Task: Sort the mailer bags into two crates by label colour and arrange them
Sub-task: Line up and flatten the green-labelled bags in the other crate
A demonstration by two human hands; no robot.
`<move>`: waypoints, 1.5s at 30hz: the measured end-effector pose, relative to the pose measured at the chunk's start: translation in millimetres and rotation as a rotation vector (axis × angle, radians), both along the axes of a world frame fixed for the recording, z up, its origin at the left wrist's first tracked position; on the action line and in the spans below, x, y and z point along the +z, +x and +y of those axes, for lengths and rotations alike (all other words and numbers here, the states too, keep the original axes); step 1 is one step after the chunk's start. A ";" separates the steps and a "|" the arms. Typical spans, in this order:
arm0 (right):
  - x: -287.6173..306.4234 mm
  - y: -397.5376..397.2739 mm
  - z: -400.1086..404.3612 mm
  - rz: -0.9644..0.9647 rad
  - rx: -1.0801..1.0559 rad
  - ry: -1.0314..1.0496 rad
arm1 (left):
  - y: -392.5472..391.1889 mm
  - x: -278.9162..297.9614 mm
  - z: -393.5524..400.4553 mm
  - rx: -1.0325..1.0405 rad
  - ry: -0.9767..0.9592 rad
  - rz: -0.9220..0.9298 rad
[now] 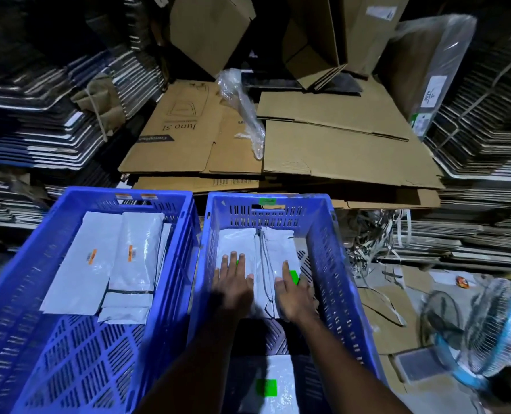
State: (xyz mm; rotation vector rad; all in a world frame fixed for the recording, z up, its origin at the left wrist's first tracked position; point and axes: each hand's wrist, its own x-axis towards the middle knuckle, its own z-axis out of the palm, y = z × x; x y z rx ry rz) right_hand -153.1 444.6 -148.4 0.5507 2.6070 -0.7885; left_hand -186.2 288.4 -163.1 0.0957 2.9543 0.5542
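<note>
- Left hand (pixel 233 283) and right hand (pixel 293 289), fingers straight and spread, press white bags (pixel 273 249) at far end of right crate (pixel 332 264)
- Left crate (pixel 170 264) holds orange-labelled bags (pixel 90 264)

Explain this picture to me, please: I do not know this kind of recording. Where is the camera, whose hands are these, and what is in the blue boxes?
There is no machine here. A person wears the camera on the head, so you look forward and down at their own two bare hands.

Two blue crates stand side by side. The left crate holds white mailer bags with orange labels. The right crate holds white bags with green labels.

The left hand and the right hand lie flat, fingers straight, pressing on bags in the right crate. They grip nothing. Another green-labelled bag lies nearer, at the bottom edge. Behind are flattened cardboard boxes; a fan is at the right.
</note>
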 end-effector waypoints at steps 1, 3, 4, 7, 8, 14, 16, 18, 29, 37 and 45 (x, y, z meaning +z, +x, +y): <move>2.8 -1.4 -1.6 0.027 0.034 0.015 | 2.0 -0.2 0.0 0.009 0.013 0.001; 8.1 -4.0 -4.5 0.087 0.075 0.004 | 5.3 1.1 -0.8 0.017 0.016 0.032; 9.3 -5.3 -5.2 0.104 0.078 -0.008 | 6.8 2.3 -1.1 0.006 -0.005 0.025; 6.0 -7.9 -2.0 0.082 -0.001 0.023 | 8.2 0.7 -2.9 0.019 0.036 0.028; 4.5 -7.8 -0.9 0.064 -0.054 0.011 | 8.2 0.7 -3.2 0.017 0.022 0.032; 1.3 -15.6 8.4 0.074 -0.344 -0.137 | 7.7 1.1 -2.2 0.023 -0.035 0.011; 0.7 -19.5 12.2 0.015 -0.380 -0.162 | 7.9 3.2 -2.2 0.023 -0.012 -0.014; -2.1 -22.5 13.8 0.032 -0.321 -0.207 | 7.6 4.5 -2.8 0.030 0.024 -0.028; -17.3 -32.0 14.9 0.095 -0.314 -0.475 | 10.7 11.0 2.4 0.075 0.055 -0.018; 7.1 -30.9 -7.0 0.179 0.037 -0.062 | 3.6 3.3 7.1 0.006 -0.145 -0.110; -13.2 -36.9 -0.4 0.291 0.145 -0.232 | 0.6 -5.7 2.1 -0.036 -0.106 0.032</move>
